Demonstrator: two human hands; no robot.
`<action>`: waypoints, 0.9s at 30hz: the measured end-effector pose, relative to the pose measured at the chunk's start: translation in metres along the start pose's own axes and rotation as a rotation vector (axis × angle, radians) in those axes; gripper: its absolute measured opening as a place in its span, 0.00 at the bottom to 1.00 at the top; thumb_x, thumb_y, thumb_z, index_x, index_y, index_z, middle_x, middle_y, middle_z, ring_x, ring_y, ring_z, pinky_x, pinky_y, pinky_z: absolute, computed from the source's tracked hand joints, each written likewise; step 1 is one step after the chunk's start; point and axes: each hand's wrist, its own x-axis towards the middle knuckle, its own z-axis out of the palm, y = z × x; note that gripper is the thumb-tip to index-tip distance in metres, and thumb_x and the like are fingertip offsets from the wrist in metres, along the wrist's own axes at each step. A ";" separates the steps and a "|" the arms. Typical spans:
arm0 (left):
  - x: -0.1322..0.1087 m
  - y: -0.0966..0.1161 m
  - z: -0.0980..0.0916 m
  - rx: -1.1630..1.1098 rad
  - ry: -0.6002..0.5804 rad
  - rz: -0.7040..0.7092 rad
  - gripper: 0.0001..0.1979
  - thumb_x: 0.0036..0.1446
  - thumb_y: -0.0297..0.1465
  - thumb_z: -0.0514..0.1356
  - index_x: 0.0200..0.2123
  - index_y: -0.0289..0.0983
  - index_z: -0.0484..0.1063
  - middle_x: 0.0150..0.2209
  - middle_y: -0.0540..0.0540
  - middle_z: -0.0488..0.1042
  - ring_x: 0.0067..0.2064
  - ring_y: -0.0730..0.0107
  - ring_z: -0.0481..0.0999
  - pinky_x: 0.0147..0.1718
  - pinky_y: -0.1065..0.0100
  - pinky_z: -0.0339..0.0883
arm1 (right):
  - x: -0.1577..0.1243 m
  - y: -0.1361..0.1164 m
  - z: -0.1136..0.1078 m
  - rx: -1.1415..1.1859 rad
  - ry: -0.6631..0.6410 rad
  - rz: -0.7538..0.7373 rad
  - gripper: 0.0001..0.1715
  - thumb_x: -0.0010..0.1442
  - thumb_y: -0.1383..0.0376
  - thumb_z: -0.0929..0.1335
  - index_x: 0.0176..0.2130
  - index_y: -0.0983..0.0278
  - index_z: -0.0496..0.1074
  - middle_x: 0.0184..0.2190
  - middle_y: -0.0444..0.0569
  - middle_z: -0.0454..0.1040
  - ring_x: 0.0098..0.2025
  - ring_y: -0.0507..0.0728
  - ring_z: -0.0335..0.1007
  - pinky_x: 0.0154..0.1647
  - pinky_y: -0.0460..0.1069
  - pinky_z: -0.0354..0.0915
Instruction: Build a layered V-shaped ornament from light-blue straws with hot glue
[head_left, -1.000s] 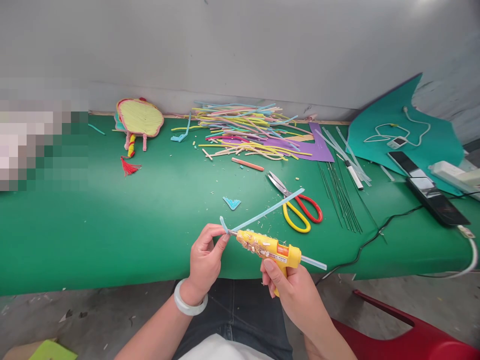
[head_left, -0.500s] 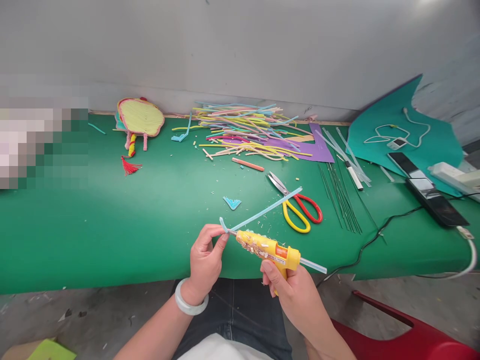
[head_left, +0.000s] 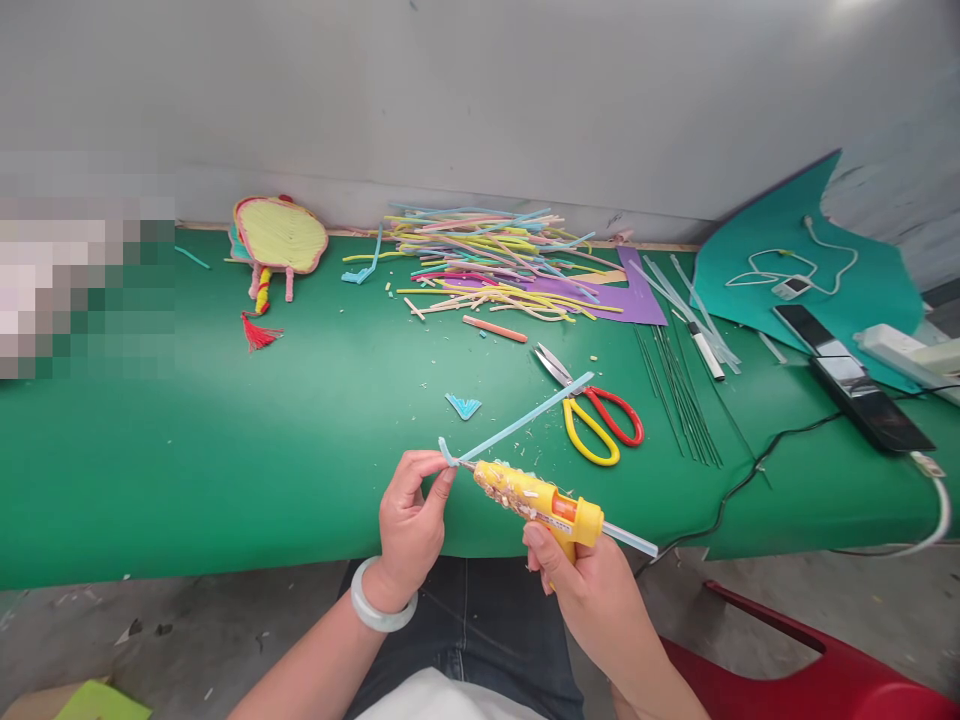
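Between thumb and fingertips, my left hand (head_left: 411, 510) pinches a light blue strip (head_left: 525, 417) near its bent end. The strip's long part slants up to the right, its far end over the scissors (head_left: 581, 400). My right hand (head_left: 589, 580) is wrapped around the grip of a yellow hot glue gun (head_left: 536, 500), which points left. Its nozzle tip is at the strip's bend, close to my left fingertips; whether it touches is too small to tell. A clear glue stick (head_left: 631, 539) sticks out of the gun's back. A small blue V-shaped piece (head_left: 463, 405) lies just beyond my left hand.
Many coloured strips (head_left: 495, 250) are heaped by the wall, over a purple sheet (head_left: 637, 295). A fan-shaped craft piece (head_left: 281, 235) lies at back left. Green wires (head_left: 682, 400), a marker (head_left: 706, 352), a phone (head_left: 862, 390) and a black cable (head_left: 750, 465) are at right.
The strip's far end has swung slightly down and left. The glue gun has shifted slightly right. Both hands keep their hold.
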 end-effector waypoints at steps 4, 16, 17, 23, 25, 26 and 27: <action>-0.001 -0.002 -0.001 0.012 -0.008 -0.006 0.04 0.61 0.27 0.61 0.37 0.41 0.76 0.35 0.48 0.75 0.38 0.70 0.74 0.37 0.68 0.69 | 0.000 0.000 0.000 -0.016 0.009 -0.008 0.32 0.58 0.39 0.63 0.23 0.62 0.70 0.15 0.42 0.65 0.19 0.53 0.62 0.25 0.48 0.63; -0.002 -0.003 0.000 -0.016 -0.013 0.004 0.06 0.61 0.26 0.61 0.39 0.42 0.76 0.36 0.48 0.75 0.39 0.69 0.74 0.37 0.68 0.69 | 0.000 0.002 -0.002 0.005 0.026 0.004 0.31 0.57 0.39 0.63 0.22 0.62 0.68 0.17 0.44 0.67 0.20 0.53 0.63 0.23 0.48 0.61; -0.002 -0.002 0.000 -0.016 -0.011 0.003 0.06 0.61 0.26 0.61 0.38 0.42 0.76 0.36 0.48 0.75 0.39 0.69 0.74 0.37 0.68 0.69 | 0.000 0.002 -0.003 0.003 0.030 0.004 0.31 0.57 0.39 0.63 0.22 0.62 0.68 0.17 0.44 0.67 0.20 0.53 0.63 0.23 0.48 0.61; -0.001 -0.001 0.000 -0.006 -0.010 -0.002 0.05 0.61 0.27 0.61 0.37 0.41 0.76 0.35 0.47 0.75 0.38 0.69 0.74 0.36 0.67 0.69 | 0.001 0.002 -0.004 -0.026 0.030 0.007 0.32 0.58 0.38 0.63 0.25 0.63 0.71 0.18 0.45 0.68 0.20 0.54 0.64 0.23 0.48 0.61; -0.001 -0.001 0.000 -0.004 -0.012 -0.004 0.05 0.61 0.27 0.61 0.38 0.41 0.76 0.35 0.47 0.75 0.38 0.69 0.74 0.36 0.67 0.69 | 0.001 0.002 -0.005 -0.029 0.030 0.005 0.32 0.58 0.38 0.62 0.25 0.62 0.71 0.17 0.45 0.68 0.20 0.54 0.64 0.22 0.48 0.61; -0.001 -0.001 0.000 -0.003 -0.012 -0.004 0.04 0.61 0.27 0.61 0.37 0.41 0.76 0.35 0.47 0.75 0.38 0.69 0.74 0.36 0.67 0.69 | 0.001 0.002 -0.005 -0.028 0.034 -0.001 0.32 0.58 0.38 0.63 0.25 0.62 0.71 0.17 0.45 0.68 0.20 0.54 0.64 0.22 0.48 0.61; -0.001 -0.001 0.000 -0.002 -0.010 -0.006 0.04 0.61 0.27 0.61 0.37 0.41 0.76 0.35 0.47 0.75 0.38 0.69 0.74 0.36 0.67 0.69 | 0.001 0.003 -0.005 -0.028 0.039 -0.010 0.32 0.58 0.38 0.63 0.25 0.62 0.71 0.17 0.45 0.68 0.20 0.54 0.63 0.21 0.48 0.61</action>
